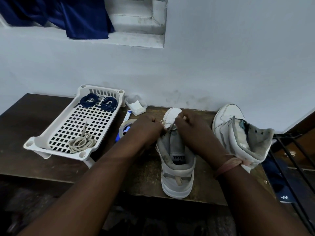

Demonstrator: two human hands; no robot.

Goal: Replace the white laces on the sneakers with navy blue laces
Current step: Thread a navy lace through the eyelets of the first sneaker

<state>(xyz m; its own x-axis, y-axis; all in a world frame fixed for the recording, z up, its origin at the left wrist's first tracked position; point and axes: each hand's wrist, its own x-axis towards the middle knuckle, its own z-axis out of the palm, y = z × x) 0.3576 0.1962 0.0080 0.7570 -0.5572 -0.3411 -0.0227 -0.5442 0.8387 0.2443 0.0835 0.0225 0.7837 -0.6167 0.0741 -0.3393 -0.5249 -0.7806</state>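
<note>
**Both hands on the white lace**

We see our left hand [146, 127] and right hand [190, 124] curled over the near sneaker [176, 160], each pinching its white lace [164, 124]. Right of that sneaker stands the second sneaker [238, 133], unlaced. Left of it, the white tray [39, 143] holds navy laces [98, 101] and a removed white lace [81, 143].
</note>
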